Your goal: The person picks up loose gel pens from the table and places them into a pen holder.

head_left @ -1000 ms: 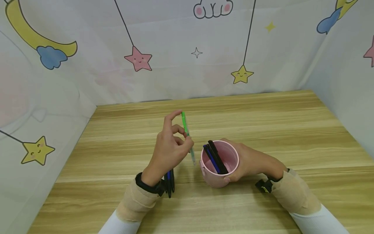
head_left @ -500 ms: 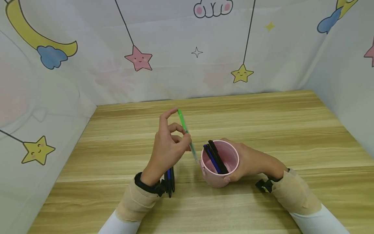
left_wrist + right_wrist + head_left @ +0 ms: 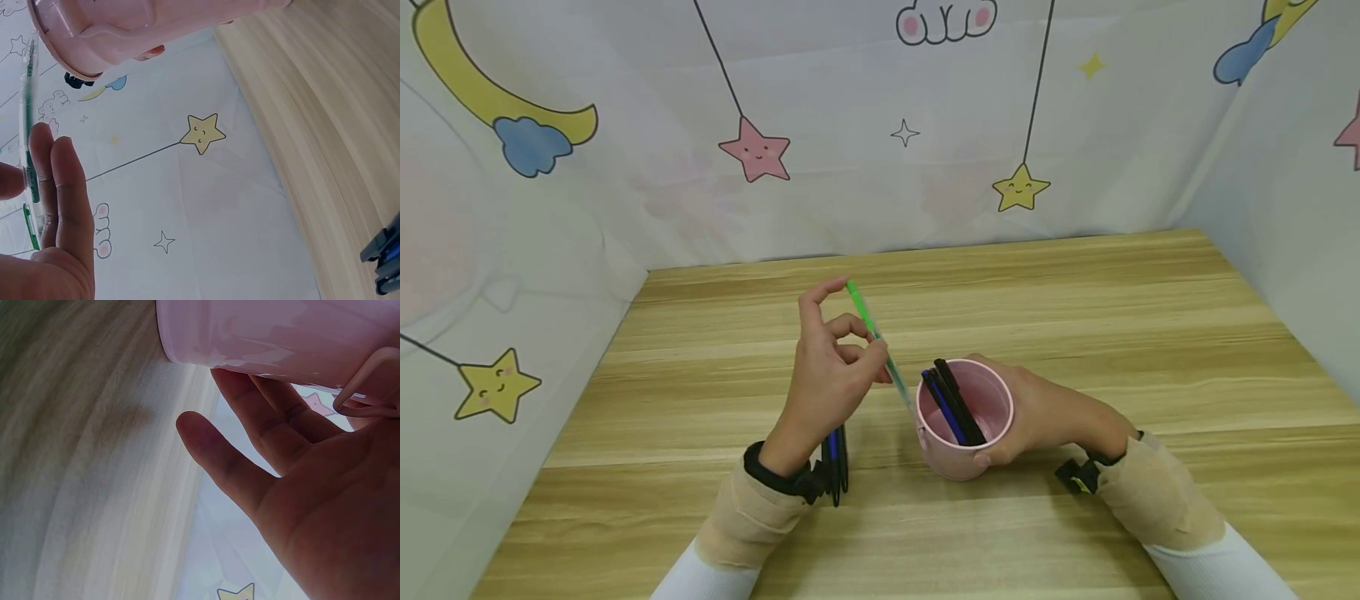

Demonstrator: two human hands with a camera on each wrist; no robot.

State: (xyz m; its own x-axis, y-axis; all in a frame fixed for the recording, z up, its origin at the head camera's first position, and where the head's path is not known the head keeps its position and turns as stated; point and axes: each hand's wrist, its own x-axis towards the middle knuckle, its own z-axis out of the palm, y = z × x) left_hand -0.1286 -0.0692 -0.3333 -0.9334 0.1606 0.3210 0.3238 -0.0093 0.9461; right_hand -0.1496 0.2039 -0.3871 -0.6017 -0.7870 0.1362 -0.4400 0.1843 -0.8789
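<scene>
White star-printed cloth (image 3: 850, 223) hangs behind a wood-grained tabletop (image 3: 1150, 333), where a pink cup (image 3: 953, 467) stands upright with black and blue pens (image 3: 952, 407) leaning inside. Of the two hands, the left hand (image 3: 829, 367) pinches a green pen (image 3: 861, 307) aslant between thumb and fingers, its lower tip just beside the cup's rim, touching or not I cannot tell, while the right hand (image 3: 1041, 410) curls round the cup's side. More dark pens (image 3: 834, 471) lie below the left hand, partly hidden.
</scene>
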